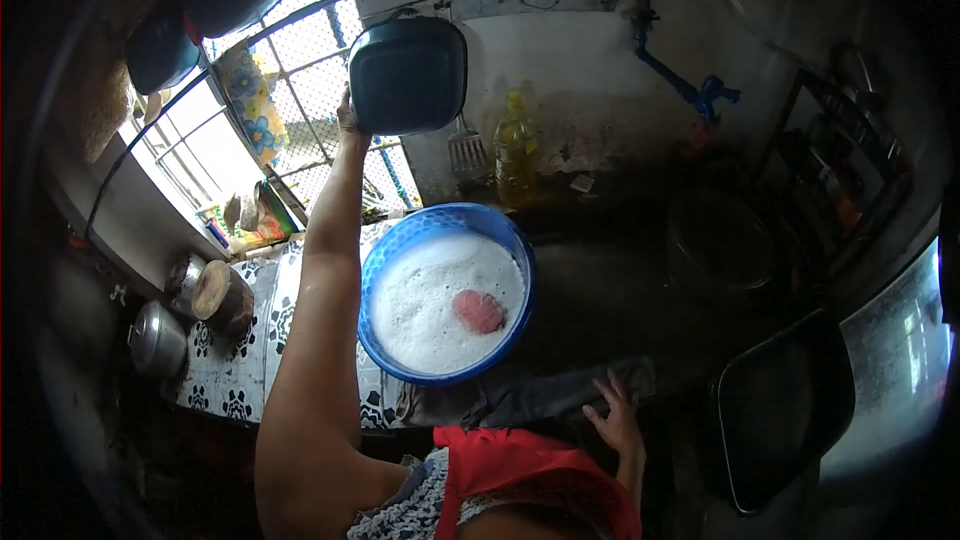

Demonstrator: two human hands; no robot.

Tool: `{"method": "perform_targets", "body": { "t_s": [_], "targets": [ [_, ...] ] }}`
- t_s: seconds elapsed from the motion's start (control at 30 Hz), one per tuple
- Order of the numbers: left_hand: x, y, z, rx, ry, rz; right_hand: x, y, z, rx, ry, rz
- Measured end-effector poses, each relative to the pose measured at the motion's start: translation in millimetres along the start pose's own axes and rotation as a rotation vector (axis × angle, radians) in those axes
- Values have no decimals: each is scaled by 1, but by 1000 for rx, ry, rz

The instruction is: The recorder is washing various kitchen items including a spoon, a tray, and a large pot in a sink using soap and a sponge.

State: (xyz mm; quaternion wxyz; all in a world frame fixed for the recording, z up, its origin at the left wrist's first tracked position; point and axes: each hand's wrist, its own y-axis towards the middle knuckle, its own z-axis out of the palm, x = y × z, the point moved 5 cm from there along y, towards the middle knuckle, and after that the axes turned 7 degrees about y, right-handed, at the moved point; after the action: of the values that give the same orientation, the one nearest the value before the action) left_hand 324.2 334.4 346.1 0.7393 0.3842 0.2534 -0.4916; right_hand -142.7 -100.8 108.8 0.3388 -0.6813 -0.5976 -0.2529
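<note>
With my left hand point(350, 116) raised toward the wall, I grip the left edge of a dark square pan point(409, 76), which is upright near the window; part of the hand is hidden behind it. My right hand point(619, 414) is low at the counter's front edge, fingers spread, beside a dark wet cloth point(536, 396). Between the two arms stands a blue plastic basin point(525, 300) full of white suds point(420, 307), with a pink sponge or scrubber point(478, 312) lying on the foam.
Behind the basin are a bottle of yellow liquid point(515, 146) and a hanging slotted spatula point(468, 148). A blue faucet point(709, 97) juts from the wall. Lidded pots point(158, 339) stand at left by a patterned cover point(251, 345); a black tub point(784, 412) is at right.
</note>
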Motion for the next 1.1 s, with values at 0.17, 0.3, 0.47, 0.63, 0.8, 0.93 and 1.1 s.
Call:
{"method": "perform_targets", "body": {
  "t_s": [0.17, 0.3, 0.47, 0.63, 0.8, 0.93, 1.1],
  "targets": [
    [-1, 40, -61, -44, 143, -72, 6, 1, 5, 31, 49, -43],
    [40, 35, -53, -67, 131, -287, 1, 1, 2, 23, 23, -3],
    [20, 16, -43, -44, 125, -294, 4, 1, 5, 41, 5, -10],
    [21, -11, -28, -197, 222, -278, 1, -1, 2, 32, 10, 21],
    [49, -9, -64, -308, 222, -361, -6, 2, 4, 37, -21, 39],
    [-31, -19, -176, -434, 783, -459, 14, -5, 23, 116, 73, -130],
    [117, -117, -27, 341, 2223, -33, -9, 5, -8, 46, -52, 64]
  ]
}}
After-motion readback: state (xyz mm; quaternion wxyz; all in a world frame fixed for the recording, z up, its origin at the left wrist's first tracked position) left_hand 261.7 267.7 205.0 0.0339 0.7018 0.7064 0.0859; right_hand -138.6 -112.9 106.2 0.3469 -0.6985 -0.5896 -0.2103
